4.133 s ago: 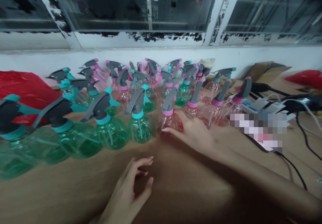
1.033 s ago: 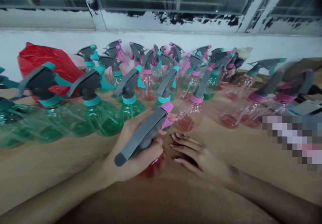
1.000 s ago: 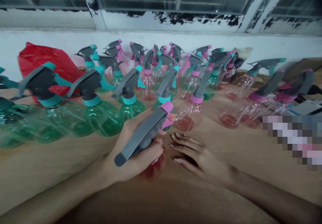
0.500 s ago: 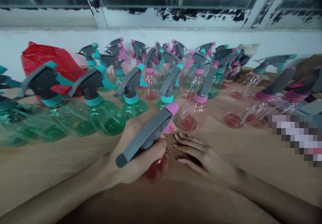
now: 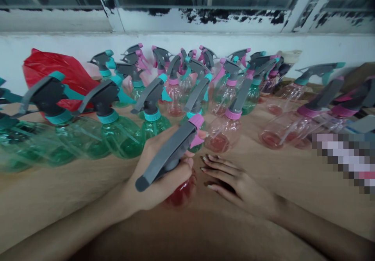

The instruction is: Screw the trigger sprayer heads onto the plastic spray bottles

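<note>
Directly in front of me is a clear pink spray bottle (image 5: 180, 192) with a grey spray head and a pink nozzle. My left hand (image 5: 155, 167) is wrapped round its neck under the spray head, its thumb across the near side. The bottle's neck and collar are hidden by the fingers. To the right of it my right hand (image 5: 237, 183) lies palm down on the table with fingers stretched out, apart from the bottle. Beyond the hands stand a pink bottle with a pink collar (image 5: 224, 134) and a green bottle with a teal collar (image 5: 155, 126).
Several green spray bottles (image 5: 123, 140) line the left of the wooden table (image 5: 96, 190). Behind them lies a red plastic bag (image 5: 63, 69). More pink and green bottles crowd the back by the wall, and pink ones (image 5: 275, 134) stand at the right. A blurred-out patch (image 5: 345, 159) covers the far right.
The spray head in my left hand has turned slightly, its pink nozzle shifting up and to the left. A left fingertip now extends past the trigger. My right hand has stayed put.
</note>
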